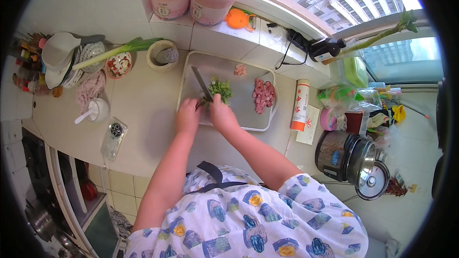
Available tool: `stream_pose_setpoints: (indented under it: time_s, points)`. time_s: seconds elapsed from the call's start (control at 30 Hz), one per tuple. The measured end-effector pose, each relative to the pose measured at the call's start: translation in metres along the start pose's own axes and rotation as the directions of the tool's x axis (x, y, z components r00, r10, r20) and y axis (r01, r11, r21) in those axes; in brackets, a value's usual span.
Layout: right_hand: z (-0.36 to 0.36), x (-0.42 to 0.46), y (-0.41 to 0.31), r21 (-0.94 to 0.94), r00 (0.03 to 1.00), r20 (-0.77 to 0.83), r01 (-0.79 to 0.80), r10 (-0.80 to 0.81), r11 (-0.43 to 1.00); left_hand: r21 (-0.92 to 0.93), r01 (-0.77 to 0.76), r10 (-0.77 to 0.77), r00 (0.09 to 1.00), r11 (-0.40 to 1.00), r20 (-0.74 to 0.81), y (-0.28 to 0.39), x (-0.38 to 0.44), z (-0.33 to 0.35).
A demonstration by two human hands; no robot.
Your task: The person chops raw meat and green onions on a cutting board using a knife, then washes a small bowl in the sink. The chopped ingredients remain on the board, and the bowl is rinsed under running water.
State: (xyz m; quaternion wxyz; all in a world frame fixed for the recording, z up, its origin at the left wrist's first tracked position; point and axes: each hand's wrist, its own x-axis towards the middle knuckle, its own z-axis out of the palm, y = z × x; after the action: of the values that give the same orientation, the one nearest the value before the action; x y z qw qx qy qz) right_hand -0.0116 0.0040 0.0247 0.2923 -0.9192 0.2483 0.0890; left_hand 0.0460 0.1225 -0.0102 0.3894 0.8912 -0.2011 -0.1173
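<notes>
My right hand (223, 114) grips a kitchen knife (202, 83) with its blade pointing away from me and slightly left. Under and beside the blade lies a pile of chopped scallion greens (221, 89). My left hand (188, 114) is just left of the knife, its fingertips bent by the blade's near end and some greens. Whether those fingertips pinch anything is hidden. All this is on a metal-faced cutting board (238, 116) with a pale rim. Diced raw meat (264, 95) lies at the board's right, and a smaller heap of paler meat (240, 70) sits near its far edge.
A stone mortar (154, 63) stands beyond the board's left corner, near a long leek (107, 56) and a bowl of garlic and chillies (118, 65). A phone (114, 139) and a white jar (102, 110) are left. Rightward are a tube-shaped package (300, 105) and a rice cooker (331, 154).
</notes>
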Motion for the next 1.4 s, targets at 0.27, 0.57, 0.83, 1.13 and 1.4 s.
stream_pose_setpoints:
  time_s: [0.27, 0.57, 0.83, 1.13, 1.4]
  points:
    - [-0.014, -0.029, 0.019, -0.06, 0.978, 0.087, 0.196, -0.191, 0.979, -0.065, 0.052, -0.053, 0.999, 0.996, -0.013, -0.006, -0.006, -0.007]
    - [0.005, -0.016, 0.009, -0.07, 0.966, 0.178, 0.202, -0.187, 0.977, 0.07, 0.01, -0.01, 1.0, 0.998, -0.001, -0.014, -0.013, 0.004]
    - [-0.016, -0.03, 0.004, 0.033, 0.988, 0.066, 0.139, -0.141, 0.99, -0.238, 0.138, -0.182, 0.968, 0.961, -0.175, -0.008, -0.005, -0.007]
    - [-0.024, -0.043, 0.023, 0.009, 0.992, 0.069, 0.103, -0.104, 0.995, -0.084, -0.019, 0.012, 0.996, 0.996, -0.084, 0.005, -0.001, 0.006]
    - [-0.012, -0.037, 0.021, -0.055, 0.988, 0.095, 0.131, -0.125, 0.99, -0.071, 0.062, -0.069, 0.993, 0.996, -0.099, 0.01, -0.011, 0.007]
